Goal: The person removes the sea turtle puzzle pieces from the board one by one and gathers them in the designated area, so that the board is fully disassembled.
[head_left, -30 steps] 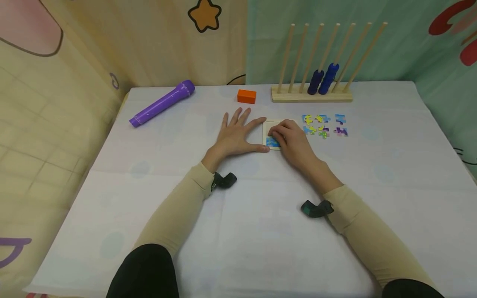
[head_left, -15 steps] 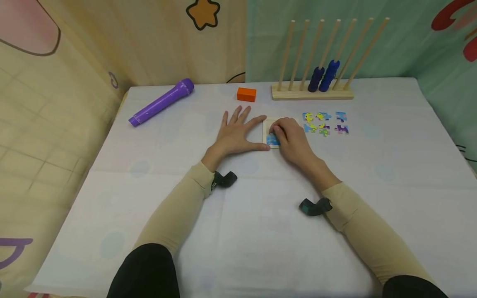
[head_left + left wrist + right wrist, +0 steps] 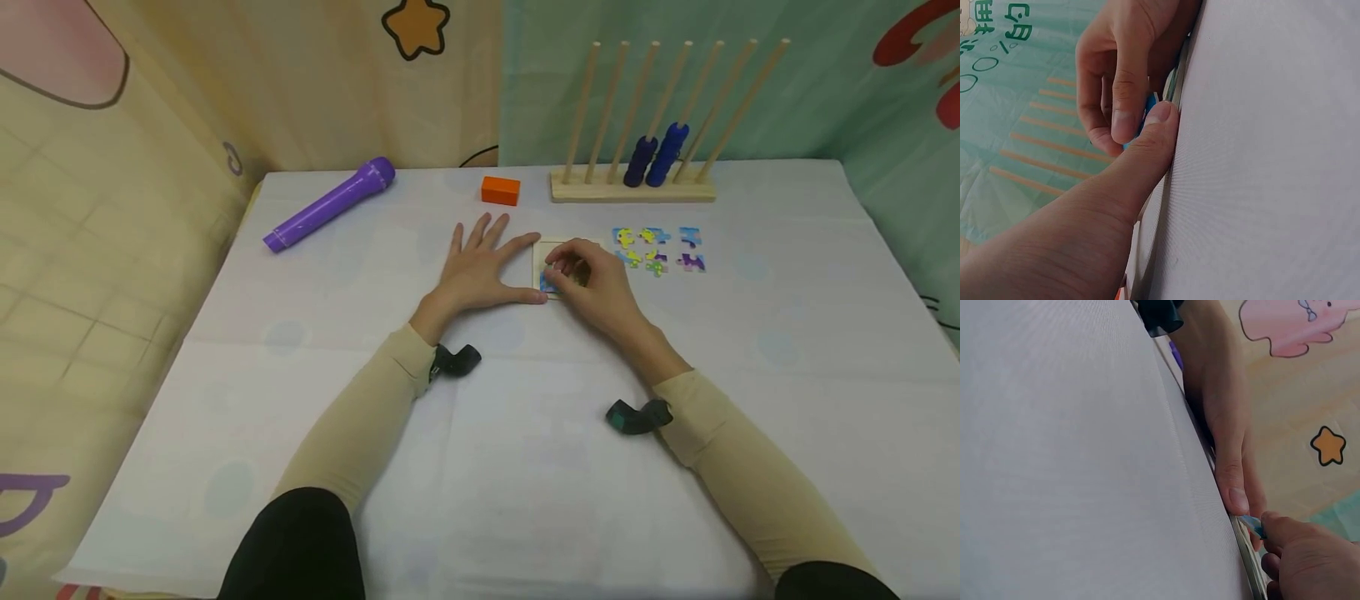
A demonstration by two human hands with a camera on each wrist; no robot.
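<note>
A small puzzle frame [image 3: 540, 250] with a pale border lies flat on the table, partly covered by both hands. My left hand [image 3: 474, 273] is spread out, with its thumb and index fingertips touching the frame's left side. Over the frame, my right hand [image 3: 600, 283] pinches a blue puzzle piece [image 3: 1254, 526] between thumb and fingers; the piece looks tilted in the right wrist view. In the left wrist view its blue edge [image 3: 1150, 103] shows behind the left thumb. Just right of the frame lie several loose puzzle pieces [image 3: 656, 250], blue, yellow and purple.
Behind the hands stand an orange block [image 3: 500, 191] and a wooden peg rack [image 3: 633, 192] with dark blue beads on two pegs. A purple toy microphone [image 3: 330, 205] lies at the back left. White cloth covers the table [image 3: 525, 483].
The right hand's fingers have lifted and parted somewhat, with the blue piece now tilted up at the frame. My left hand stays in place.
</note>
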